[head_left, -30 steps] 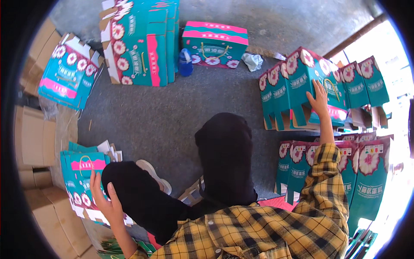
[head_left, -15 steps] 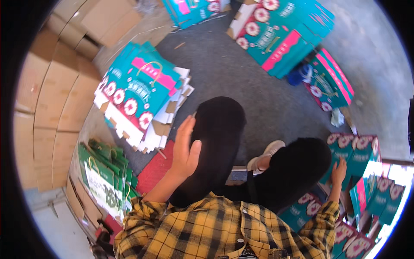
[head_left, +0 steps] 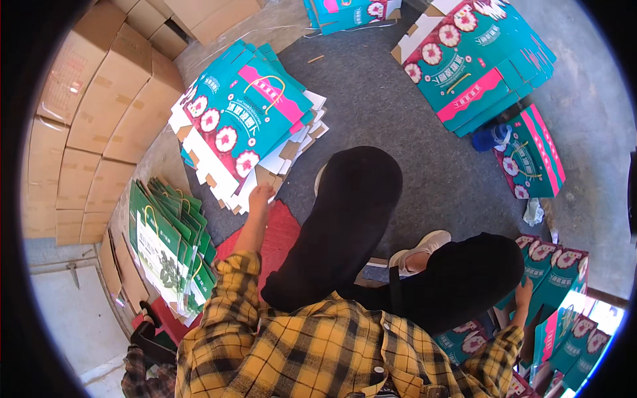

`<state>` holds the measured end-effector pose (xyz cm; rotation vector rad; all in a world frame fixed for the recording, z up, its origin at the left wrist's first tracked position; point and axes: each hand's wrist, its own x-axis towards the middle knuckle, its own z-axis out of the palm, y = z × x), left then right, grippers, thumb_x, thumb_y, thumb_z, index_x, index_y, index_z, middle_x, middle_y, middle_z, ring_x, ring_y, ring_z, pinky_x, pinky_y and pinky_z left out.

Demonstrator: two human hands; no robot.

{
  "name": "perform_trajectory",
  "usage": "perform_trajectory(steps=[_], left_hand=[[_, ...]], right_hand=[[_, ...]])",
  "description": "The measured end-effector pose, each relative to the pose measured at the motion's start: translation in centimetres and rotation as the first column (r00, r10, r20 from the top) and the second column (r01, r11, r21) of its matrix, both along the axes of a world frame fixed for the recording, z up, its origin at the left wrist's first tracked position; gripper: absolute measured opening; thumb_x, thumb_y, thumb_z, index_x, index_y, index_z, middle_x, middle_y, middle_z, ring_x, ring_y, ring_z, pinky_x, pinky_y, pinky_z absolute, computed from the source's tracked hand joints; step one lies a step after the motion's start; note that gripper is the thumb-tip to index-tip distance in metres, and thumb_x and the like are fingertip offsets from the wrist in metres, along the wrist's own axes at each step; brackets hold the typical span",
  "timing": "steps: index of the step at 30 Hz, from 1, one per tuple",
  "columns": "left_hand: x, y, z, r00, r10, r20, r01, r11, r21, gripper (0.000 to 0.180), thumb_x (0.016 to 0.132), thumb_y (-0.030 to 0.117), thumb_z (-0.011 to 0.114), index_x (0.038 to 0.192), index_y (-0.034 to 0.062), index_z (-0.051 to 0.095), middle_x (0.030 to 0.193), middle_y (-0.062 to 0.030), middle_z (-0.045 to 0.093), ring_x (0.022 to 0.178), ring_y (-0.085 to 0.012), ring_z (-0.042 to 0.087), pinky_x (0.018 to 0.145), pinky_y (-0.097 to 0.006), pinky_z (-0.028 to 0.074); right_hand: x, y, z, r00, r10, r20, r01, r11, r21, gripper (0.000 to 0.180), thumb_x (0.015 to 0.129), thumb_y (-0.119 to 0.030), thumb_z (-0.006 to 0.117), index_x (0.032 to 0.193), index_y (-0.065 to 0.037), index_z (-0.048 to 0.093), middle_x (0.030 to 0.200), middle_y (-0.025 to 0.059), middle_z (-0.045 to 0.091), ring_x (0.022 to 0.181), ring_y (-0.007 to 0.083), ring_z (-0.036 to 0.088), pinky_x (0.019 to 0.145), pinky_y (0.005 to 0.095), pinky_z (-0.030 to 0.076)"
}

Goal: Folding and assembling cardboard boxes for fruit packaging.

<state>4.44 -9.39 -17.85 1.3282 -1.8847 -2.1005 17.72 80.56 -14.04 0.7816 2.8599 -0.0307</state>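
Observation:
My left hand (head_left: 261, 197) is at the lower corner of a stack of flattened teal gift boxes (head_left: 255, 116) with pink bands and fruit pictures. Its fingers are curled in beside a brown flap; whatever they may hold is hidden. On the right, past my knee, my right hand (head_left: 524, 296) lies against standing teal gift boxes (head_left: 555, 272). Its fingers look stretched out, partly hidden by the knee, and nothing shows in them.
Brown cartons (head_left: 113, 99) are piled at the left. Green gift bags (head_left: 162, 245) lean below them, near a red mat (head_left: 282, 229). Another flattened box stack (head_left: 468, 66) lies far right, by a blue item (head_left: 490, 138) and a single teal box (head_left: 531, 156). Another person's sleeve (head_left: 142, 371) shows lower left.
My left hand has moved from beside my knee to the flattened box stack, its fingers curling. The view has shifted left. My right hand stays by the standing boxes, its fingers now partly hidden.

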Motion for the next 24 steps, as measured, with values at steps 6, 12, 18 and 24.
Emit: perform_trajectory(steps=[6, 12, 18, 24], left_hand=[[-2.4, -7.0, -4.9, 0.913, 0.407, 0.005, -0.371, 0.828, 0.42, 0.044, 0.09, 0.028, 0.058, 0.124, 0.0041, 0.043, 0.123, -0.0139, 0.052, 0.111, -0.0266, 0.053, 0.091, -0.045, 0.045], [-4.1, -8.7, -6.6, 0.751, 0.654, -0.09, -0.48, 0.634, 0.606, 0.065, 0.09, 0.033, 0.06, 0.137, 0.0003, 0.028, 0.129, -0.0145, 0.047, 0.115, -0.0297, 0.052, 0.099, -0.046, 0.04], [-5.6, -8.2, -5.5, 0.65, 0.76, -0.017, -0.554, 0.489, 0.674, 0.077, 0.082, 0.048, 0.067, 0.131, -0.0021, 0.036, 0.124, -0.0135, 0.051, 0.113, -0.0263, 0.054, 0.097, -0.041, 0.043], [-6.7, -12.2, -1.7, 0.709, 0.648, -0.279, -0.389, 0.689, 0.611, 0.039, 0.086, 0.037, 0.067, 0.113, 0.0126, 0.053, 0.102, -0.0105, 0.06, 0.091, -0.0233, 0.062, 0.082, -0.037, 0.052]], right_hand=[[-6.2, -10.0, 6.9, 0.939, 0.339, -0.055, -0.325, 0.826, -0.461, 0.046, 0.088, -0.021, 0.057, 0.128, 0.0, 0.05, 0.123, 0.0203, 0.056, 0.117, 0.0366, 0.052, 0.099, 0.0401, 0.04], [-10.6, -17.4, 12.5, 0.885, 0.438, -0.157, -0.459, 0.766, -0.45, 0.04, 0.088, -0.014, 0.057, 0.126, -0.001, 0.054, 0.12, 0.0164, 0.06, 0.114, 0.027, 0.056, 0.093, 0.036, 0.045], [-13.8, -23.1, 19.3, 0.956, 0.281, -0.088, -0.289, 0.834, -0.47, 0.043, 0.091, -0.015, 0.056, 0.131, -0.001, 0.049, 0.124, 0.015, 0.058, 0.111, 0.024, 0.056, 0.092, 0.034, 0.044], [-16.5, -30.6, 23.1, 0.926, 0.355, -0.13, -0.374, 0.811, -0.45, 0.043, 0.091, -0.014, 0.057, 0.131, -0.004, 0.05, 0.119, 0.0136, 0.06, 0.104, 0.0207, 0.058, 0.088, 0.0326, 0.046]])
